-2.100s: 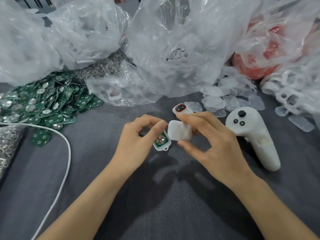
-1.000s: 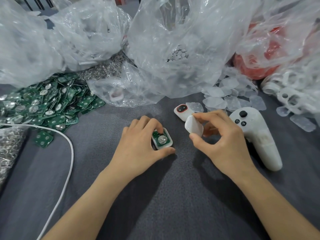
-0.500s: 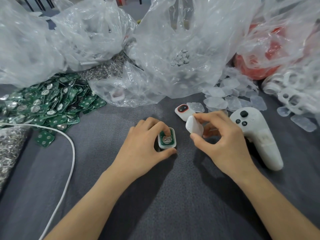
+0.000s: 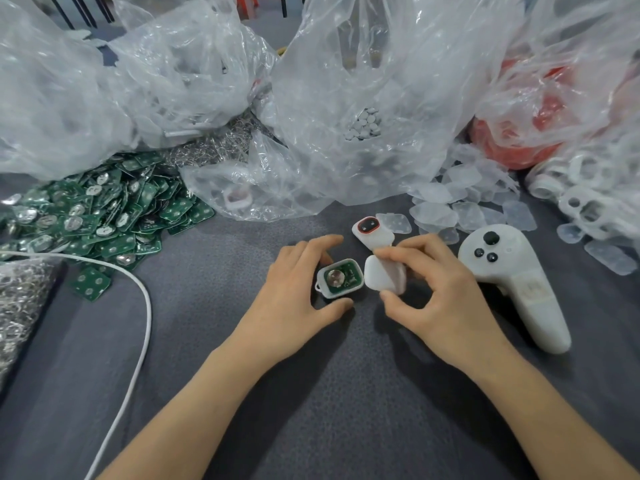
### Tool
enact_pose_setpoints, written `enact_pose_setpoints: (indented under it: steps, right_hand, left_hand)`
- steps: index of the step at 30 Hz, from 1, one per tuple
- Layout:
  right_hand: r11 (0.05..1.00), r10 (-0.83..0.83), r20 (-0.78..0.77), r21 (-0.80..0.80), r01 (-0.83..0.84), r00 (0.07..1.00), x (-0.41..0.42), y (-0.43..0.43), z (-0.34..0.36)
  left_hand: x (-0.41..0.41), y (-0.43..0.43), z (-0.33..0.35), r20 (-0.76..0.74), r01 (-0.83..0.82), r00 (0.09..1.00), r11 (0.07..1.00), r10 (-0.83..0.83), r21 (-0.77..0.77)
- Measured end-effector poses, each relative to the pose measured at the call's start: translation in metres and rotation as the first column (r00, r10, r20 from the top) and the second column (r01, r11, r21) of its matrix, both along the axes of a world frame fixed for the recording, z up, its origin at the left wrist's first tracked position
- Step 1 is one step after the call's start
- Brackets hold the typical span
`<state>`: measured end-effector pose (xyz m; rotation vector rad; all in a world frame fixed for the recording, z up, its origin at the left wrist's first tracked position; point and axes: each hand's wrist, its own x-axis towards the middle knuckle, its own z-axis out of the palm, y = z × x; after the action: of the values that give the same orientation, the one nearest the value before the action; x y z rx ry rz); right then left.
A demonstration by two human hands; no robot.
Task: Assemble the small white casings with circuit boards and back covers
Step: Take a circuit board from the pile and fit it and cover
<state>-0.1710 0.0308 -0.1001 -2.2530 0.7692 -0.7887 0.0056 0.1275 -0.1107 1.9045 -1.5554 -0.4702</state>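
Head view: palm-down left hand (image 4: pixel 294 292) holds the white casing (image 4: pixel 325 293) flat, circuit board (image 4: pixel 348 277) up, long axis left-right; right hand (image 4: pixel 446 299) pinches the tilted back cover (image 4: pixel 379 277).

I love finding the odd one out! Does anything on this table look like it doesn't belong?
Yes. A white game controller lies beside the right hand, which pinches a back cover. It looks unrelated to the small casing the left hand holds.

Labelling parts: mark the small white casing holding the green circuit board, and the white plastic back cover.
Small white casing (image 4: pixel 343 293): head view, its near rim.
White plastic back cover (image 4: pixel 378 277): head view, middle of its outer face.
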Motion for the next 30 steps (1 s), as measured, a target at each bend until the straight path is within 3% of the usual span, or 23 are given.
enact_pose_setpoints:
  steps: [10, 30]
  right_hand:
    - [0.997, 0.081, -0.074, 0.023, -0.079, 0.994, 0.002, 0.003, 0.000]
    - [0.992, 0.116, -0.119, 0.055, -0.110, 0.986, 0.009, 0.006, -0.001]
  left_hand:
    - [0.007, 0.000, 0.004, -0.021, 0.140, 0.990, 0.990, -0.139, 0.024]
    - [0.013, 0.000, 0.004, -0.023, 0.147, 0.989, 0.989, -0.147, 0.008]
